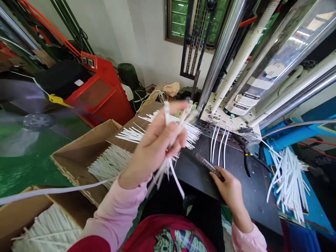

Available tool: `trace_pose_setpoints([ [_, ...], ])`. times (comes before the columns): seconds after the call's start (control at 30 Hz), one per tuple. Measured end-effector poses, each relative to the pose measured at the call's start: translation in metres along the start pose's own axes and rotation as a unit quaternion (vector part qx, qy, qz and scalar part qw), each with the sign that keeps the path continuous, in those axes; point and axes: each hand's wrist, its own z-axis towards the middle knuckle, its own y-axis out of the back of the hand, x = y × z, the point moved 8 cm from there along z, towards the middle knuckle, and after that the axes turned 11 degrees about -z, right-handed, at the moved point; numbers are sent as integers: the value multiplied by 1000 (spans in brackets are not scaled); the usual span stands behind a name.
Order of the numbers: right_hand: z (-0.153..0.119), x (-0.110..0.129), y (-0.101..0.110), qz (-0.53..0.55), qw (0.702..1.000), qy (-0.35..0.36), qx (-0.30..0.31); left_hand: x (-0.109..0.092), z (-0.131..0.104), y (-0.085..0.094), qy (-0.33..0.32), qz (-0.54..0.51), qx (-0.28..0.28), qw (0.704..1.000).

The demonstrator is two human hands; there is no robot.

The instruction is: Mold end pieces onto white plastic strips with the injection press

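Note:
My left hand (157,143) is raised over the front left of the black work surface (194,175). Its fingers are closed around a few thin white cables (176,180), whose ends are blurred and hang below the palm. Lower on the right, my right hand (229,189) grips a small metal bar with a row of slots (208,164) by its near end. Just beyond that bar, several white cables (219,148) lie side by side, running under the machine's base plate (210,110).
Pliers with black handles (247,162) lie right of the cables. A loose cable pile (290,182) sits on a blue surface. More cables rest on cardboard (131,134) and in cardboard boxes (70,154) at left. A fan (38,120) spins at far left.

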Motion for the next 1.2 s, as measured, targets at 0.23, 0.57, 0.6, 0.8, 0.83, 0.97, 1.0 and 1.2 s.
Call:
trace_pose_setpoints([
  [0.23, 17, 26, 1, 56, 992, 92, 61, 23, 35, 15, -104, 408, 169, 891],
  [0.57, 117, 76, -32, 0, 993, 87, 84, 158, 7, 42, 68, 545, 230, 804],
  [0.6, 122, 80, -38, -19, 993, 83, 86, 161, 9, 30, 44, 538, 239, 807],
  [0.8, 128, 87, -46, -88, 990, 73, 85, 201, 23, -9, 2, 583, 271, 766],
  [0.83, 126, 84, -42, -101, 989, 73, 82, 205, 24, -9, 3, 589, 265, 764],
  [0.97, 114, 58, -16, -166, 982, 78, 51, 209, 25, -5, 10, 580, 249, 775],
  [1.0, 110, 50, -7, -192, 977, 89, 32, 209, 26, -4, 15, 576, 246, 780],
  [1.2, 77, -15, 71, -250, 948, 80, -179, 209, 28, -5, 22, 567, 237, 789],
])
